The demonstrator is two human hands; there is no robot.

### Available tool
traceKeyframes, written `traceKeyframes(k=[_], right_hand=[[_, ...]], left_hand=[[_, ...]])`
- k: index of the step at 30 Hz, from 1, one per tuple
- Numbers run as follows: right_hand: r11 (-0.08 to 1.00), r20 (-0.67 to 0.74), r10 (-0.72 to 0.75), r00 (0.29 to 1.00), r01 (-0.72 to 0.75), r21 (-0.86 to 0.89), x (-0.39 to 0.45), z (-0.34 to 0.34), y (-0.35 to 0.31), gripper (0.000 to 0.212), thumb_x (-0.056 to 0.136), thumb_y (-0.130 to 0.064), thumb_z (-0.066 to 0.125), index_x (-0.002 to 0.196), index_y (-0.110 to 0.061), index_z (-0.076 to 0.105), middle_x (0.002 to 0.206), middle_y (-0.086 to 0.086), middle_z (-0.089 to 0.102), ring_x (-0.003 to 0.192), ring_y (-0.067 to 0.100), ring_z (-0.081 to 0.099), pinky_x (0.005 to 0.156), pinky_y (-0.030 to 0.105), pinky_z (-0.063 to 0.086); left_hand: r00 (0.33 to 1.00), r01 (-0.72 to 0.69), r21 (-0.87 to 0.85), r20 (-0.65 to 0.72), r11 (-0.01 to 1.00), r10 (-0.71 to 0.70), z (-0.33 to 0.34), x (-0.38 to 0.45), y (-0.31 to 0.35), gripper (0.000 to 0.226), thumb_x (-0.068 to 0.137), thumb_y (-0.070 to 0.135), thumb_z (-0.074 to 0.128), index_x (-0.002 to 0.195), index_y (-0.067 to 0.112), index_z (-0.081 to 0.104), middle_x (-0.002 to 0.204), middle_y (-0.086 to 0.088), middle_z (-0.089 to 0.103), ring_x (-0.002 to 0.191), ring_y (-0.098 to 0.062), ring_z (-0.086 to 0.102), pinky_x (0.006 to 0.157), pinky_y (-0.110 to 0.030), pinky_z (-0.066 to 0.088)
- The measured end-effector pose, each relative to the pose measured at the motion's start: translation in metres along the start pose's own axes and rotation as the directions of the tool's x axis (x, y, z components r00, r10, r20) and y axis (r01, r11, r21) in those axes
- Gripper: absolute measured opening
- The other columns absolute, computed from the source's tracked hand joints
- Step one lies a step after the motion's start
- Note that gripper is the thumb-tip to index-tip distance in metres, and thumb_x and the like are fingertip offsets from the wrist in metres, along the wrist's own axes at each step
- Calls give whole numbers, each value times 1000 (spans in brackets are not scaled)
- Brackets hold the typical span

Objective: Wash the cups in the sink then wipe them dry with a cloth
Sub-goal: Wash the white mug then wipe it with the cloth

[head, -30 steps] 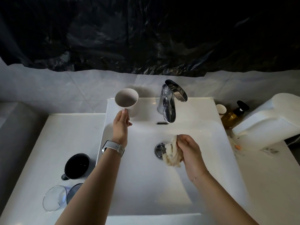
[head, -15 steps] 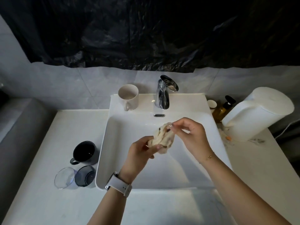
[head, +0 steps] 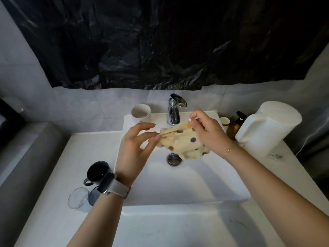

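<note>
A cream cloth with purple dots [head: 183, 142] is stretched above the white sink [head: 178, 184]. My right hand [head: 204, 130] pinches its upper edge near the tap [head: 175, 111]. My left hand [head: 137, 145] pinches its left corner between thumb and fingertips. A white cup [head: 141, 113] stands upright on the sink's back left corner. A black mug [head: 97, 172] stands on the counter left of the sink, with a clear glass [head: 78, 197] and a dark glass [head: 93, 195] in front of it, partly behind my wrist.
A drain plug [head: 173, 159] sits mid-basin. To the right stand a white kettle [head: 267, 131], an amber pump bottle [head: 235, 126] and a small cup [head: 224, 121]. White counter [head: 53, 193] runs on both sides; black plastic sheet covers the wall above.
My left hand set the white cup on the back corner, then came to the cloth. Both hands have lifted the bunched cloth and pulled it open.
</note>
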State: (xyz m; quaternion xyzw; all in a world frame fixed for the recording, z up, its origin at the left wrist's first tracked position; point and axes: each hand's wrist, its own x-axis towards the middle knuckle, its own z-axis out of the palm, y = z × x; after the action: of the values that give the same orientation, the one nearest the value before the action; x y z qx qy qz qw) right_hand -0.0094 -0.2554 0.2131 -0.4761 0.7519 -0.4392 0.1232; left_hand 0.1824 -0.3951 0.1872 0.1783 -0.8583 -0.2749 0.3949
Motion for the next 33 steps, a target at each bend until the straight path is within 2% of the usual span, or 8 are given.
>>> traceKeyframes(k=[3, 6, 11, 18, 21, 25, 29, 33], right_hand=[[994, 27, -64, 998, 66, -83, 4, -5, -4, 13, 101, -31, 41, 94, -22, 47, 67, -2, 55, 61, 15, 50, 61, 36, 43], [984, 34, -129, 991, 132, -119, 4, -12, -9, 11, 101, -29, 43, 93, -24, 47, 58, -2, 48, 55, 15, 45, 56, 40, 41], [984, 150, -96, 984, 117, -138, -1, -24, -13, 14, 97, -34, 52, 83, -33, 48, 48, -6, 47, 46, 9, 37, 51, 32, 33], [940, 327, 135, 935, -17, -341, -6, -37, -7, 35, 73, -50, 76, 78, -19, 62, 65, -5, 60, 51, 7, 53, 45, 19, 38], [995, 331, 80, 940, -94, 25, -7, -35, 5, 21, 81, -25, 76, 83, -9, 64, 74, 8, 63, 68, 21, 57, 64, 34, 45], [854, 210, 40, 977, -143, 501, -7, -24, -15, 11, 88, -3, 65, 95, -8, 57, 91, 7, 66, 82, 17, 65, 71, 34, 56], [723, 133, 50, 990, -128, 679, -1, -17, -33, 11, 91, -10, 59, 102, -10, 58, 100, 8, 69, 92, 19, 67, 81, 33, 57], [721, 34, 153, 988, -134, 680, 2, -25, -27, 6, 93, -9, 57, 98, -10, 59, 91, 4, 70, 84, 14, 68, 72, 29, 56]], left_hand=[[970, 167, -51, 188, 985, -155, -3, 11, 1, 19, 93, 40, 60, 80, 27, 61, 75, 4, 64, 72, -11, 60, 69, -32, 48], [890, 269, 0, 382, 963, -249, 2, 12, 0, 18, 98, 26, 58, 82, 19, 60, 79, 2, 64, 75, -3, 53, 74, -28, 39], [860, 507, -457, 327, 731, -391, -5, 16, 13, 24, 105, 20, 41, 95, 1, 51, 103, -6, 72, 104, -12, 68, 93, -24, 47], [862, 507, -522, 292, 685, -415, -4, 40, 29, 20, 106, 23, 41, 90, 17, 51, 94, 3, 65, 89, -8, 63, 81, -27, 45], [873, 486, -562, 275, 670, -403, -6, 46, 28, 22, 105, 19, 41, 87, 16, 53, 91, -4, 62, 89, -17, 59, 83, -33, 46], [862, 478, -563, 446, 674, -240, 9, 32, 32, 8, 102, 13, 50, 108, 11, 54, 114, 0, 65, 110, -9, 60, 98, -30, 45], [779, 561, -517, 595, 646, -200, 38, 0, 34, 70, 85, 8, 75, 137, 28, 32, 123, -5, 67, 116, -22, 63, 93, -36, 53], [778, 614, -450, 484, 648, -401, 52, -13, 30, 30, 88, 6, 71, 113, 9, 55, 96, -8, 73, 84, -19, 70, 71, -32, 56]])
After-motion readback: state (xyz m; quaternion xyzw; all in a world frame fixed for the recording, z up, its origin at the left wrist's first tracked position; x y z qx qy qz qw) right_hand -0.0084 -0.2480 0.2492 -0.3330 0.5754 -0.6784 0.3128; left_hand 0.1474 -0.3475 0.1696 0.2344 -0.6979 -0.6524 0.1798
